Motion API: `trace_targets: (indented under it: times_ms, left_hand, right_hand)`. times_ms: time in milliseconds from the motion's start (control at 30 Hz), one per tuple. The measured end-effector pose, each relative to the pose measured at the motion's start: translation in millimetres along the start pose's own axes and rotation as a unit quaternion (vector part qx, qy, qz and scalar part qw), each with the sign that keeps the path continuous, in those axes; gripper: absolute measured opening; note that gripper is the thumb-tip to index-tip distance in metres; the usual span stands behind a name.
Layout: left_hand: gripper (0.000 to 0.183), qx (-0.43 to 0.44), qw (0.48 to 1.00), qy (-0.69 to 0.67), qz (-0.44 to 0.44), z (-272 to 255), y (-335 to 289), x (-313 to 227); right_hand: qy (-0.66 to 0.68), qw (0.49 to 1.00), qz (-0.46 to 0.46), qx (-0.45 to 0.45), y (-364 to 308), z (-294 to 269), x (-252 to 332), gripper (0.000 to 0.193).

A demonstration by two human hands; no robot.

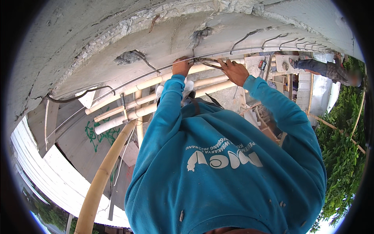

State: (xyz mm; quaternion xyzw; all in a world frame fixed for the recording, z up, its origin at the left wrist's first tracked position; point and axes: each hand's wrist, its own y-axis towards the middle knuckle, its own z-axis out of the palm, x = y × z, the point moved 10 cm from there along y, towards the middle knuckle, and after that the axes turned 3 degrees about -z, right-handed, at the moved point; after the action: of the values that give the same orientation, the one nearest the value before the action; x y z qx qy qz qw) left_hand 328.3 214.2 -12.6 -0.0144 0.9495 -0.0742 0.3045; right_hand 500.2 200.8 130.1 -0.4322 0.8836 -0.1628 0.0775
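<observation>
My right hand (235,72) is closed around the handles of a pair of dark pincers (210,61). The jaws of the pincers meet a thin steel rod (249,48) where a bent bar (197,39) sticks out of the concrete. Beside the jaws, my left hand (182,66) has its fingers closed at the rod; the exact grip is partly hidden. The rod runs lengthwise along the concrete face (171,35), past several bent bars. Both my arms are in blue sleeves.
Bamboo poles (152,82) run below my hands as scaffolding, with a thick slanting pole (103,171) at left. Another person (323,67) is on the far right. Timber scraps (265,121) lie below. Leafy branches (343,163) fill the right side, white corrugated sheeting (58,171) the left.
</observation>
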Motion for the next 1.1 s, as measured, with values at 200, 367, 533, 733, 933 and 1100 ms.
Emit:
trace_targets:
  times_ms: [200,367,533,733,933,1100]
  left_hand:
    - [0.036,0.008,1.000,0.003,-0.003,1,-1,-2]
    - [0.036,-0.029,1.000,-0.005,-0.002,1,0,4]
    - [0.035,-0.078,0.996,0.009,0.031,-4,-2,1]
    - [0.035,-0.090,0.995,0.002,0.039,-21,-4,-14]
    - [0.036,-0.047,0.999,-0.003,0.021,-12,-1,-7]
    - [0.036,-0.062,0.998,-0.016,0.023,-13,-4,-4]
  right_hand:
    - [-0.007,0.999,-0.039,0.000,-2,21,-17,0.056]
    - [0.014,1.000,-0.019,0.017,-3,14,-17,0.058]
    - [-0.045,0.998,0.026,0.021,4,-5,-9,0.038]
    - [0.099,0.991,-0.022,0.083,18,15,-25,0.033]
    - [0.483,0.799,0.183,0.307,16,49,-45,0.043]
    - [0.342,0.868,0.203,0.298,35,24,-38,0.042]
